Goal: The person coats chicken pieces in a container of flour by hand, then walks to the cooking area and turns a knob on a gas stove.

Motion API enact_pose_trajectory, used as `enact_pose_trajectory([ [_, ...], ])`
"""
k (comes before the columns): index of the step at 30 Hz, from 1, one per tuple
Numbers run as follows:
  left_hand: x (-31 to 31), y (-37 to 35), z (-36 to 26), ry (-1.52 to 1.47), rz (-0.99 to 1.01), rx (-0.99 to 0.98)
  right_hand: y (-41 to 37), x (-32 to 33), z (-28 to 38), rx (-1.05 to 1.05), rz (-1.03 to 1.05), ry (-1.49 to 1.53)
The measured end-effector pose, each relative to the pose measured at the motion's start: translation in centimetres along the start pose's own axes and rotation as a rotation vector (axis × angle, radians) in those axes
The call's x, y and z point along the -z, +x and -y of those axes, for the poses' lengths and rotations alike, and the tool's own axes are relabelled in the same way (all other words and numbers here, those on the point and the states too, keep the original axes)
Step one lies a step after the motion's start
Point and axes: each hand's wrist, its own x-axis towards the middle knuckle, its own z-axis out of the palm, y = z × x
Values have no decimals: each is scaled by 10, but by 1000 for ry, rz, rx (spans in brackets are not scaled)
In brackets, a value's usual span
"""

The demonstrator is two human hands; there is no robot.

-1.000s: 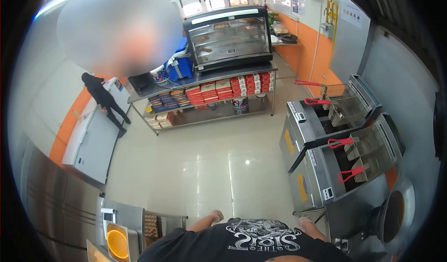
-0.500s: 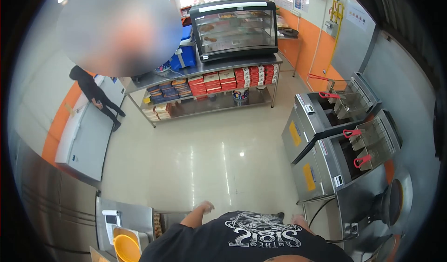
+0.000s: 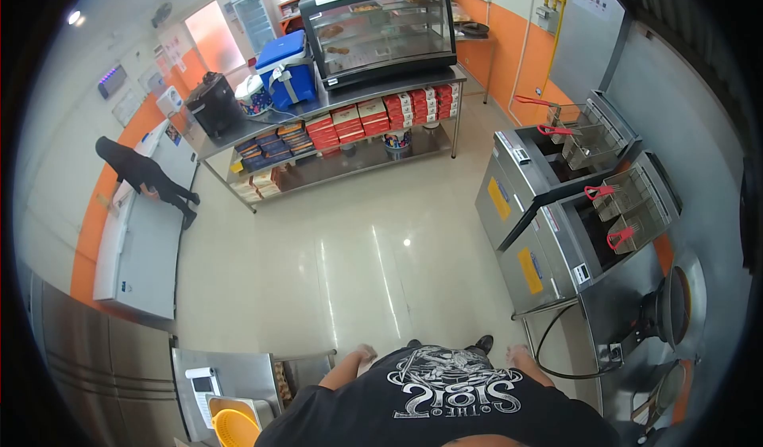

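The left hand (image 3: 366, 352) and right hand (image 3: 519, 356) hung low beside the shirt (image 3: 453, 395), finger closure impossible to tell, between a yellow plastic basket (image 3: 236, 429) at lower left and fryer baskets (image 3: 622, 195) at right, probably propped to drain.

Steel counter (image 3: 350, 97) w/ display case (image 3: 381, 34) at R end, blue cooler (image 3: 286, 73) beside it, blk bag (image 3: 213, 105) nr L end; red boxes (image 3: 373, 119) below. Person (image 3: 143, 173) by chest freezer (image 3: 147, 248).
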Motion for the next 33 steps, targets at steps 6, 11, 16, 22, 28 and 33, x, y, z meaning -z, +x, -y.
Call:
enact_pose_trajectory([
  [6,16,49,24,-367,34,266,-64,-16,32,28,91,536],
  [11,30,38,21,-511,-87,451,-71,-31,39,-99,-56,599],
  [16,19,19,36,-333,1,282,-68,-28,28,-29,-112,16],
  [22,22,-12,28,-407,144,470,6,-33,-32,-12,-30,176],
  [28,-11,11,55,-517,49,426,-9,-31,-33,-46,-64,288],
  [33,37,3,31,-489,26,378,-9,-33,-27,-38,-109,287],
])
